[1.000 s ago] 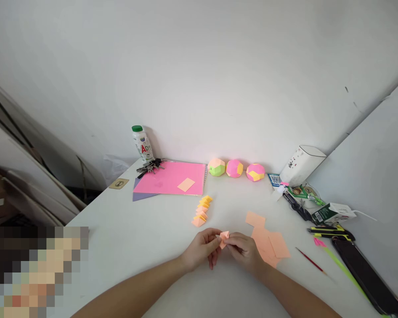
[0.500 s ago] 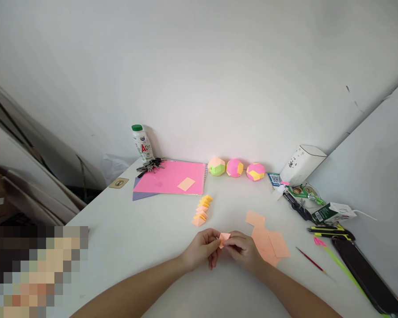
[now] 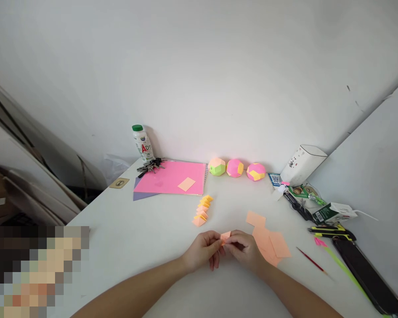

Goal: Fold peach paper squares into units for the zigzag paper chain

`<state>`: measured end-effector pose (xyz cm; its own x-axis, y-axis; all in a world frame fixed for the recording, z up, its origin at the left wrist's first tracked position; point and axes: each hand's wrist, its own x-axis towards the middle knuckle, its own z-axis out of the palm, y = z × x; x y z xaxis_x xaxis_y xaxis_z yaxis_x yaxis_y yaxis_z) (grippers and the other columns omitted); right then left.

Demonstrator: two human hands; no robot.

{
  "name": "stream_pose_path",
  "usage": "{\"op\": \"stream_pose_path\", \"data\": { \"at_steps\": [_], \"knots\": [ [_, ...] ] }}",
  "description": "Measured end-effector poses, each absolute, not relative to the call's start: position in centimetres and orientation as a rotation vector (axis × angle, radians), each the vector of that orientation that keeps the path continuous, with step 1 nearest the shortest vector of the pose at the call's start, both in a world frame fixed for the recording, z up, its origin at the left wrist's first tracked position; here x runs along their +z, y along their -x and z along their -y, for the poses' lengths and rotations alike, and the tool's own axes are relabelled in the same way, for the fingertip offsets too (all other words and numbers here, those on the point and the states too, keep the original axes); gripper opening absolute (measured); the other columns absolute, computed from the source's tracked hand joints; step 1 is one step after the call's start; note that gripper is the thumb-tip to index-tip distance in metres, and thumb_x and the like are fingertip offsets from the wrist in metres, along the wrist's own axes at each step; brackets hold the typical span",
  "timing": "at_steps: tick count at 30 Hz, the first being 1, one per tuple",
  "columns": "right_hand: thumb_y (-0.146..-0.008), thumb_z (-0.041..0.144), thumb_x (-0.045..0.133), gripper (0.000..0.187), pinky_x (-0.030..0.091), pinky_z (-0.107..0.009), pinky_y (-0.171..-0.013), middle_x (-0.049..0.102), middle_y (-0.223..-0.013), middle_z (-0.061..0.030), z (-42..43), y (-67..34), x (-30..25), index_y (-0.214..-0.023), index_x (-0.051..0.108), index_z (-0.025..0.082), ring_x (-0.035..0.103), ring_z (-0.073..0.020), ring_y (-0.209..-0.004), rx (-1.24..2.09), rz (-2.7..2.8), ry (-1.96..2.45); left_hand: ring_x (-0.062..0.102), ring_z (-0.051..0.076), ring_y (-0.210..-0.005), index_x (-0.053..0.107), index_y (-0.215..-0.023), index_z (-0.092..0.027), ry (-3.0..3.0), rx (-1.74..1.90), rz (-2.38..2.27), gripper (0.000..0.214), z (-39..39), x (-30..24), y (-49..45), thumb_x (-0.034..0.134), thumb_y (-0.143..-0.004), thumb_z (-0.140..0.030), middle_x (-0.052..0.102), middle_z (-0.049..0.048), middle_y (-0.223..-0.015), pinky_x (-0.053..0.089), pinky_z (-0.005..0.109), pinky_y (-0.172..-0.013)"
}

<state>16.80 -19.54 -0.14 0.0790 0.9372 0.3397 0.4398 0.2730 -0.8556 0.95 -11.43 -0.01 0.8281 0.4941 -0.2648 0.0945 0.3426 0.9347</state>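
One small, folded peach paper piece (image 3: pixel 225 237) is pinched by the left hand (image 3: pixel 201 251) and the right hand (image 3: pixel 246 251) at the frame's lower centre; overlapping peach paper sheets (image 3: pixel 266 240) lie toward the lower right.

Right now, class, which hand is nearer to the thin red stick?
Right. The right hand is left of the thin red stick, across some peach sheets; the left hand is farther left.

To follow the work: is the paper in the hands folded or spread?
Folded: the paper shows slanted edges and differently shaded faces, though part is hidden.
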Motion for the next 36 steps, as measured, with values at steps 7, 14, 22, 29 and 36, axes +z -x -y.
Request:
{"op": "stream_pose_path", "data": {
  "at_steps": [7,14,22,29,36],
  "knots": [
    [-0.083,0.032,0.056,0.018,0.041,-0.026,-0.048,0.055,-0.062,-0.0014,19.4,-16.8,-0.2,-0.073,0.066,0.02,0.05,-0.0126,-0.052,0.732,1.43,1.364,0.056,0.008,-0.044,0.054,-0.088,-0.015,-1.309,0.274,-0.567,0.035,11.9,0.5,-0.8,0.058,-0.075,-0.047,0.062,0.0019,-0.078,0.042,0.019,-0.037],
    [-0.082,0.036,0.057,0.02,0.038,-0.024,-0.046,0.051,-0.059,0.0015,19.7,-16.7,-0.7,-0.073,0.058,0.018,0.045,-0.0106,-0.049,0.857,1.33,1.432,0.055,0.01,-0.04,0.045,-0.077,-0.018,-1.29,0.281,-0.647,0.038,12.0,0.4,-1.1,0.055,-0.074,-0.055,0.06,-0.001,-0.066,0.039,0.02,-0.035],
    [-0.083,0.033,0.055,0.015,0.036,-0.022,-0.051,0.052,-0.066,0.0019,19.5,-16.7,-0.4,-0.079,0.052,0.018,0.045,-0.0109,-0.057,0.887,1.394,1.498,0.054,0.009,-0.039,0.042,-0.077,-0.019,-1.308,0.317,-0.618,0.033,12.1,0.0,-0.9,0.051,-0.078,-0.051,0.058,-0.0031,-0.063,0.038,0.02,-0.035],
    [-0.083,0.025,0.051,0.014,0.036,-0.022,-0.052,0.052,-0.066,0.0011,19.7,-16.6,0.8,-0.074,0.058,0.016,0.045,-0.0113,-0.058,0.917,1.477,1.458,0.053,0.009,-0.041,0.047,-0.076,-0.018,-1.419,0.328,-0.592,0.019,12.4,-0.6,-0.7,0.048,-0.081,-0.036,0.057,-0.0028,-0.063,0.038,0.02,-0.037],
    [-0.078,0.019,0.052,0.012,0.033,-0.022,-0.049,0.048,-0.059,0.0027,19.6,-16.7,0.7,-0.067,0.057,0.016,0.04,-0.01,-0.053,0.91,1.436,1.482,0.053,0.009,-0.041,0.043,-0.073,-0.019,-1.383,0.329,-0.625,0.017,12.4,-0.4,-0.7,0.05,-0.08,-0.033,0.057,-0.0033,-0.06,0.038,0.02,-0.036]
  ]
}}
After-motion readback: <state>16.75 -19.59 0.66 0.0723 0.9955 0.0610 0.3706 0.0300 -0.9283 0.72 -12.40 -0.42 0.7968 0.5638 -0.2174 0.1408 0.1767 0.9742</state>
